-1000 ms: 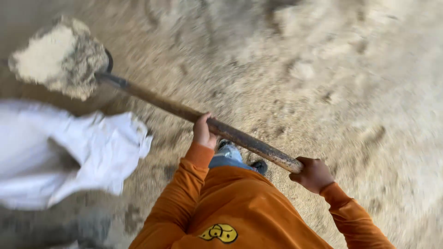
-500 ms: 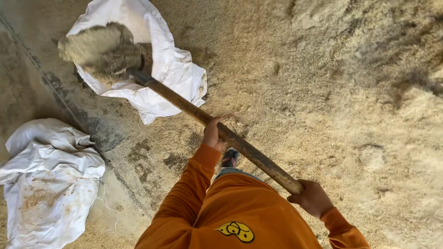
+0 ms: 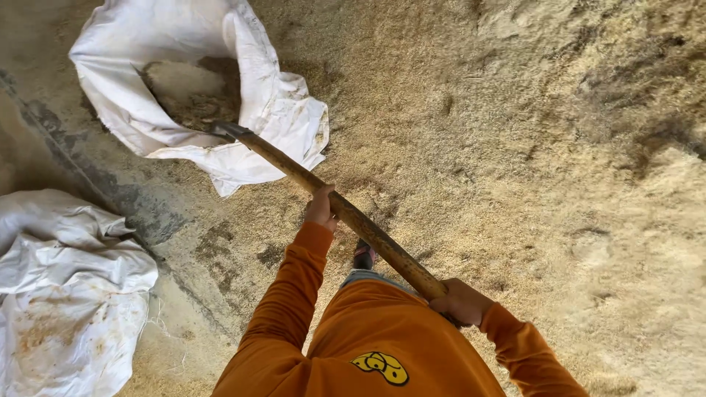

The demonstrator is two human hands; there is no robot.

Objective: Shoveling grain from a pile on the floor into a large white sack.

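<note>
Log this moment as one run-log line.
left hand: grips shovel handle mid-shaft | right hand: grips handle end | shovel head: inside open white sack | second sack: lying at left

**Orange Top, Yellow Emblem**

The person wore a long-sleeved orange top of soft, slightly creased fabric, its sleeves running down to ribbed cuffs at both wrists. A yellow emblem (image 3: 379,367) with dark outlines and rounded shapes sat on the front of the garment. Below the hem showed a strip of blue denim (image 3: 365,276), and beyond it a dark shoe (image 3: 363,256). Both hands were bare, without gloves.
</note>
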